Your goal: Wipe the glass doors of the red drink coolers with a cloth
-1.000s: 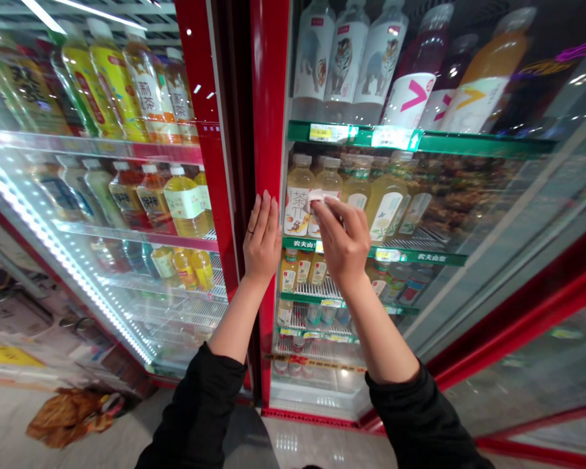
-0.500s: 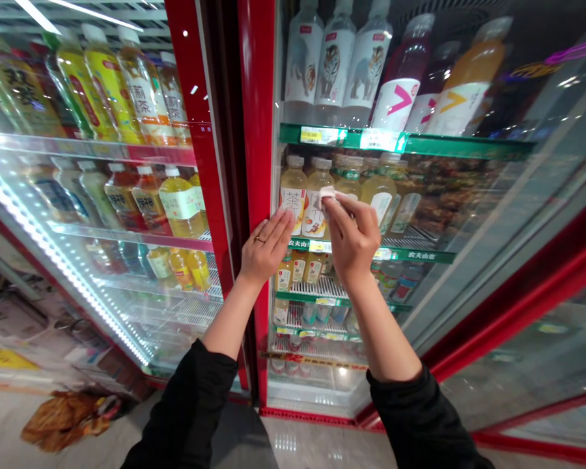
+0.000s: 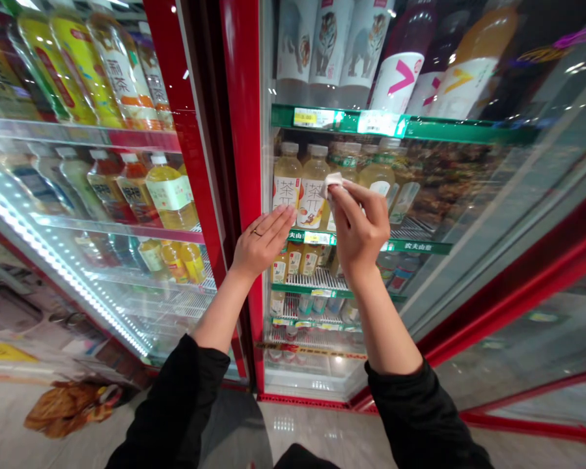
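Your left hand (image 3: 261, 245) lies flat over the red frame (image 3: 244, 130), fingers together, seemingly for support. Your right hand (image 3: 364, 225) pinches a white wad (image 3: 333, 182), leaving its top exposed.

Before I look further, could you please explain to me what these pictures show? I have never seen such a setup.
There is no machine here: these are a person's bare hands, seen by one camera worn on the head, looking forward and down. Before them stands a drinks cooler with a red frame and glass front. The left hand appears to rest flat where frame meets glass, holding nothing. The right hand pinches a small white wad, perhaps cloth or tissue, between its fingers, near the glass. Behind the glass, bottles stand on green-edged shelves.
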{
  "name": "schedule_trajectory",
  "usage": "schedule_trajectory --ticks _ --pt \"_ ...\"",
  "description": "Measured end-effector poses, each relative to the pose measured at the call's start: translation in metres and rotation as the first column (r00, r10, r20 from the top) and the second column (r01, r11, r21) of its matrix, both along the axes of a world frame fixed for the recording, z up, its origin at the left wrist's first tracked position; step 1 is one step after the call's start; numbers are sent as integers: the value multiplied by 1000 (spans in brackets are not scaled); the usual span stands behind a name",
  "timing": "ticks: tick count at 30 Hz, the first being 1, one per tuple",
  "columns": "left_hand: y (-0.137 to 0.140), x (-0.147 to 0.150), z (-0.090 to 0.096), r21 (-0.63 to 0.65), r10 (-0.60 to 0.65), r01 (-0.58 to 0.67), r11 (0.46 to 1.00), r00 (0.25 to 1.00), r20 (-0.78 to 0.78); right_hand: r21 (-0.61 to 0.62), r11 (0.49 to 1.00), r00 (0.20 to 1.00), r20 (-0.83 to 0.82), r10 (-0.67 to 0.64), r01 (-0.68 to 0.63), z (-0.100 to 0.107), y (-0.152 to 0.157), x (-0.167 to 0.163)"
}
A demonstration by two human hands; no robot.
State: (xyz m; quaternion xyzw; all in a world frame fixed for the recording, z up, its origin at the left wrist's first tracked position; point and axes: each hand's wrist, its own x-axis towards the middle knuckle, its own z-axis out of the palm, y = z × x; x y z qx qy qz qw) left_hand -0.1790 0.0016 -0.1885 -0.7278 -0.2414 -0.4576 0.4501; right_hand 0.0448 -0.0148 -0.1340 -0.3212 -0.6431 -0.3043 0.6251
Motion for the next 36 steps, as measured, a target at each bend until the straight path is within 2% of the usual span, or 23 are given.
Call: schedule_trajectory --ticks 2,4,8,11,15,17,19,21,23,25,28,31,33,36 --pt "-1 0 3 45 7 -7 999 1000 -12 -14 1000 1000 -25 4 -4 9 4 -7" --pt "-1 -1 4 50 -3 4 999 1000 -20 -27 1000 1000 11 13 -13 11 4 -14" --pt "2 -4 2 -19 -52 52 998 999 -4 -68 998 985 169 17 -5 -12 -8 -1" --pt "5 -5 -1 -89 -78 79 993 997 17 -41 999 990 139 -13 19 -23 -14 21" --pt "8 -5 -3 -50 -73 75 996 997 28 16 998 998 -38 -58 59 -3 -6 22" --pt "8 -4 -2 -24 -76 77 997 997 27 -17 999 997 -59 -48 47 10 -1 12" --pt "9 -4 -1 -19 -75 75 997 997 17 -58 998 999 -17 -32 31 13 0 5" --pt "10 -5 0 -19 -68 68 998 998 10 -79 997 998 64 -20 25 7 -4 6" --pt "9 -5 1 -3 -59 59 998 998 10 -76 997 989 144 -19 30 -2 -10 16" --pt "6 -4 1 23 -51 51 998 999 12 -37 999 988 153 -27 33 -7 -13 29" --pt "-1 4 0 25 -68 67 997 996 50 4 999 999 31 -36 36 2 -8 36" --pt "-7 21 4 10 -108 108 994 988 108 -46 998 998 -45 -42 40 16 0 24" --pt "-8 36 8 16 -127 126 992 981 150 -80 996 999 -16 -45 43 17 1 16" --pt "-7 59 13 12 -149 150 989 961 232 -96 994 995 94 -40 49 4 -5 21"
